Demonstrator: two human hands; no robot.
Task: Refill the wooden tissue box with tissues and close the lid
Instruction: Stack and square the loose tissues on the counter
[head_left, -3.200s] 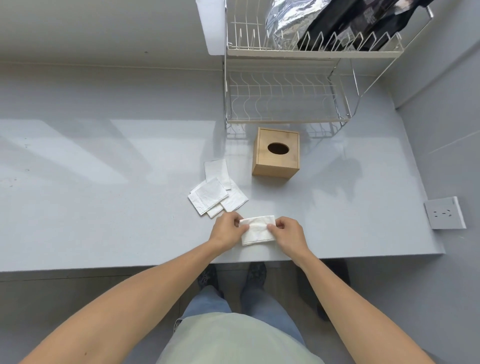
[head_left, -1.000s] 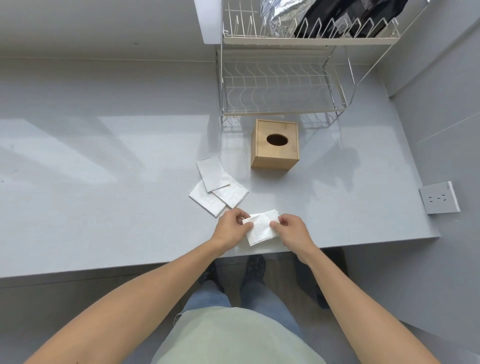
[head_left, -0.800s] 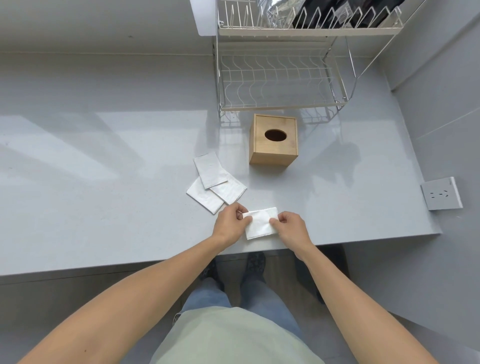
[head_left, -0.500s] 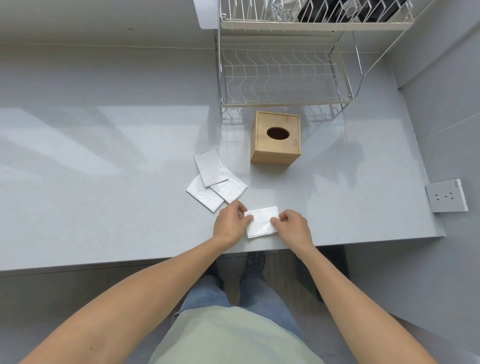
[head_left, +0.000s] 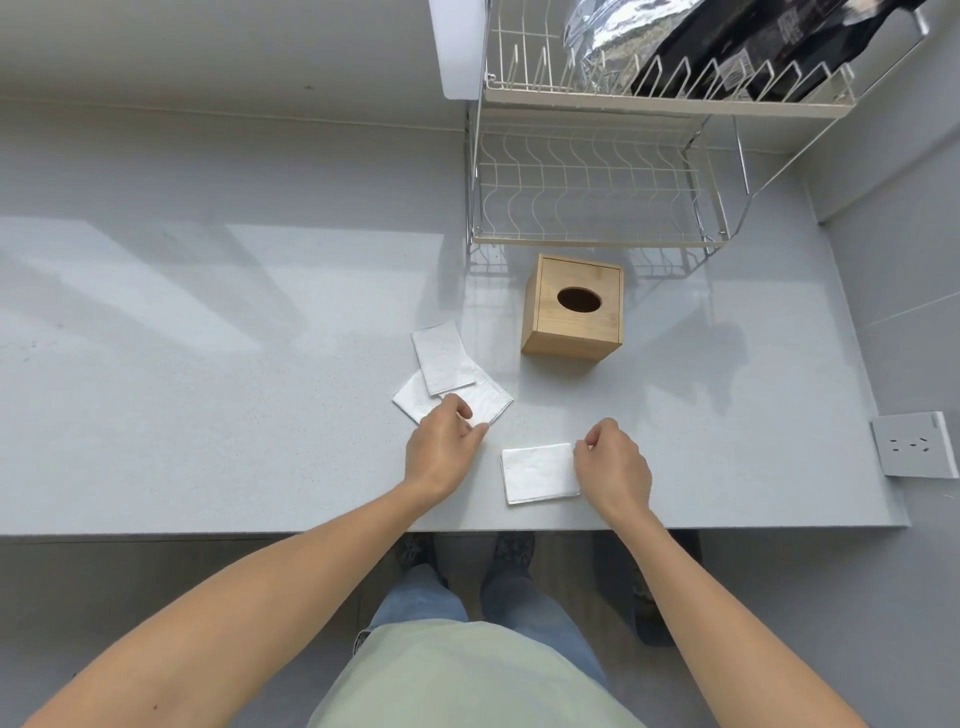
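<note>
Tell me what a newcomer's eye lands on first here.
The wooden tissue box stands out, closed, its oval hole on top, on the grey counter before the wire dish rack. Nearer, the left hand reaches onto a loose pile of folded tissues. The right hand touches a single folded tissue lying flat by the counter's near edge.

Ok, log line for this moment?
left hand: on loose white tissues | right hand: at folded white tissue | square wooden tissue box: lid closed

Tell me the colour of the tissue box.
Light tan wood with a dark oval opening; tissue box, head view.
</note>
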